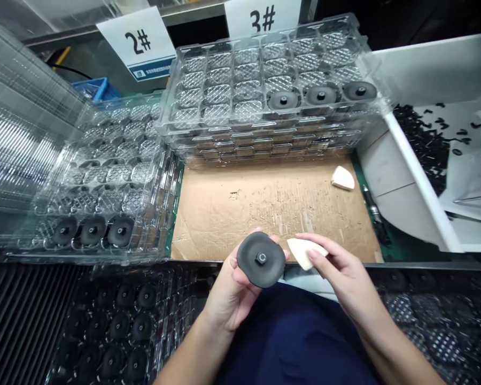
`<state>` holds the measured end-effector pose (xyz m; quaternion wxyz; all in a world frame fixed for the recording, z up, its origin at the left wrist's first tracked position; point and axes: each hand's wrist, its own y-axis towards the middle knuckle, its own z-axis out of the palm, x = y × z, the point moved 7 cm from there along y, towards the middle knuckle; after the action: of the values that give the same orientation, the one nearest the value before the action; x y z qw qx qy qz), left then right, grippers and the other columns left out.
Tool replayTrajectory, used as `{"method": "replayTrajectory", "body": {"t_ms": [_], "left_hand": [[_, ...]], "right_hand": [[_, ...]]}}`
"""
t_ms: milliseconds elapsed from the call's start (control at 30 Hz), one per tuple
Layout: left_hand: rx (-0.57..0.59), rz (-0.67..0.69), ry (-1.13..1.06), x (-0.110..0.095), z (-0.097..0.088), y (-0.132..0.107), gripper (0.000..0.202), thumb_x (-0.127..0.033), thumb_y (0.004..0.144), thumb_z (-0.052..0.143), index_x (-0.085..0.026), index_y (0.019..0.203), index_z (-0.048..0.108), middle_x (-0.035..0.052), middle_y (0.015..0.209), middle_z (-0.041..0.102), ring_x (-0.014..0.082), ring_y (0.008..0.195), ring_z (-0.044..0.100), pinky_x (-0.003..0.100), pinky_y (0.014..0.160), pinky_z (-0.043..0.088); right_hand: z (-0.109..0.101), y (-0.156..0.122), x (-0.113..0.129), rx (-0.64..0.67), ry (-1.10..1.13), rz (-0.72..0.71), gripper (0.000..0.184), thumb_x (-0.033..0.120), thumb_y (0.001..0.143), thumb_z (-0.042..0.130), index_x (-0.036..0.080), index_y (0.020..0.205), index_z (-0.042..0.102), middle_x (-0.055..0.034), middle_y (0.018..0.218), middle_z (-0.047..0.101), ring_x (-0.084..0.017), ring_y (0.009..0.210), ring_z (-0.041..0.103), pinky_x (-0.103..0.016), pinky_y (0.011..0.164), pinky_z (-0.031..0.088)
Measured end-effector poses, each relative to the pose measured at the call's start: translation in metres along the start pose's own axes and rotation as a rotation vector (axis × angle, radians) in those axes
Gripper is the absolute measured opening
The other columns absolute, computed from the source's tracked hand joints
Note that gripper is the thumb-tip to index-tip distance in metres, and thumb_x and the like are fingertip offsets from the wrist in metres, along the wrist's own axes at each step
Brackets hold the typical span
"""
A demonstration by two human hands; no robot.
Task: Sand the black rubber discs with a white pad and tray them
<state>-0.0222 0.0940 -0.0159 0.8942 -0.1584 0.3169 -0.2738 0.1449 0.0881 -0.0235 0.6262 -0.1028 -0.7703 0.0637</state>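
Observation:
A round black plastic part [250, 270] with a small raised hub at its centre rests in my left hand [232, 294], whose fingers close around its edge and underside. In my right hand [340, 272] I pinch a white wedge-shaped piece [301, 250], perhaps sponge or foam. Its pointed end lies just right of the black part, with a small gap between them. Both hands are over the front edge of a brown cardboard sheet [224, 208]. A second white wedge [342, 178] lies at the sheet's right side.
Behind the cardboard, stacked clear trays [220, 123] hold three black parts in their front row. More clear trays [104, 203] stand at left. A white bin [417, 176] with small black pieces is at right, beside a pen-like tool [372, 206]. Filled trays [116, 326] sit below.

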Motion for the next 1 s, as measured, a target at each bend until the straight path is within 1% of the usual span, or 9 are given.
{"method": "replayTrajectory", "body": {"t_ms": [100, 200, 333, 433, 533, 600, 733, 900, 1000], "left_hand": [[0.009, -0.022, -0.004, 0.004, 0.005, 0.000, 0.065, -0.039, 0.050, 0.086, -0.023, 0.108, 0.063, 0.0045, 0.108, 0.067, 0.0221, 0.095, 0.065, 0.028, 0.084, 0.050], [0.016, -0.019, -0.001, 0.007, 0.005, -0.002, 0.062, -0.037, 0.050, 0.087, -0.022, 0.106, 0.065, 0.0032, 0.104, 0.069, 0.0197, 0.094, 0.065, 0.025, 0.084, 0.050], [-0.003, 0.014, 0.020, 0.006, 0.000, -0.006, 0.051, -0.037, 0.057, 0.084, -0.022, 0.103, 0.068, 0.0013, 0.102, 0.070, 0.0172, 0.100, 0.062, 0.021, 0.089, 0.047], [-0.039, 0.034, 0.059, 0.005, -0.005, -0.008, 0.053, -0.036, 0.053, 0.086, -0.024, 0.101, 0.068, -0.0003, 0.099, 0.070, 0.0164, 0.095, 0.064, 0.020, 0.085, 0.049], [-0.034, 0.027, 0.100, 0.007, -0.006, -0.008, 0.046, -0.037, 0.055, 0.085, -0.021, 0.096, 0.070, -0.0006, 0.078, 0.070, 0.0170, 0.084, 0.066, 0.022, 0.078, 0.052], [-0.034, 0.032, 0.113, 0.007, -0.007, -0.008, 0.045, -0.036, 0.058, 0.084, -0.020, 0.097, 0.070, 0.0000, 0.080, 0.070, 0.0179, 0.086, 0.065, 0.024, 0.080, 0.052], [-0.017, 0.025, 0.081, 0.005, -0.006, -0.006, 0.057, -0.036, 0.051, 0.087, -0.024, 0.103, 0.068, 0.0011, 0.104, 0.069, 0.0168, 0.097, 0.063, 0.021, 0.086, 0.048], [0.024, 0.014, 0.113, 0.004, 0.003, -0.002, 0.046, -0.036, 0.053, 0.086, -0.019, 0.093, 0.071, -0.0007, 0.080, 0.070, 0.0157, 0.084, 0.065, 0.022, 0.082, 0.049], [0.014, 0.017, 0.070, 0.001, 0.001, -0.005, 0.054, -0.035, 0.052, 0.086, -0.022, 0.102, 0.069, 0.0010, 0.098, 0.070, 0.0172, 0.096, 0.063, 0.022, 0.088, 0.048]], "right_hand": [[-0.001, 0.000, 0.023, -0.076, -0.106, -0.076, 0.025, 0.036, 0.090, 0.054, 0.024, 0.109, 0.066, -0.0030, 0.100, 0.068, -0.017, 0.073, 0.062, -0.025, 0.058, 0.049], [0.007, -0.009, 0.079, -0.148, -0.221, -0.353, 0.025, 0.025, 0.092, 0.051, 0.025, 0.115, 0.061, -0.0026, 0.107, 0.065, -0.017, 0.083, 0.061, -0.027, 0.065, 0.048], [0.051, -0.024, 0.128, 0.159, -0.358, -0.676, 0.027, 0.013, 0.092, 0.043, 0.011, 0.111, 0.061, -0.0076, 0.091, 0.066, -0.019, 0.080, 0.059, -0.033, 0.073, 0.046], [0.074, -0.019, 0.123, 0.396, -0.377, -0.630, 0.025, 0.010, 0.091, 0.043, 0.011, 0.104, 0.064, -0.0055, 0.088, 0.066, -0.017, 0.078, 0.058, -0.030, 0.073, 0.045], [0.069, -0.014, 0.124, 0.209, -0.433, -0.705, 0.029, 0.012, 0.092, 0.038, 0.007, 0.108, 0.062, -0.0086, 0.085, 0.063, -0.020, 0.076, 0.056, -0.034, 0.070, 0.043], [0.063, -0.017, 0.125, 0.147, -0.425, -0.745, 0.032, 0.013, 0.093, 0.035, 0.005, 0.112, 0.059, -0.0100, 0.083, 0.062, -0.021, 0.076, 0.054, -0.036, 0.070, 0.042], [0.069, -0.021, 0.112, 0.442, -0.358, -0.592, 0.025, 0.010, 0.092, 0.040, 0.013, 0.104, 0.062, -0.0040, 0.091, 0.065, -0.016, 0.080, 0.056, -0.030, 0.074, 0.043], [0.059, -0.015, 0.127, 0.153, -0.416, -0.711, 0.031, 0.014, 0.092, 0.036, 0.006, 0.109, 0.060, -0.0106, 0.088, 0.064, -0.021, 0.077, 0.055, -0.036, 0.070, 0.041], [0.059, -0.018, 0.118, 0.351, -0.295, -0.641, 0.027, 0.012, 0.092, 0.040, 0.011, 0.108, 0.062, -0.0062, 0.090, 0.065, -0.017, 0.079, 0.057, -0.031, 0.073, 0.043]]}}
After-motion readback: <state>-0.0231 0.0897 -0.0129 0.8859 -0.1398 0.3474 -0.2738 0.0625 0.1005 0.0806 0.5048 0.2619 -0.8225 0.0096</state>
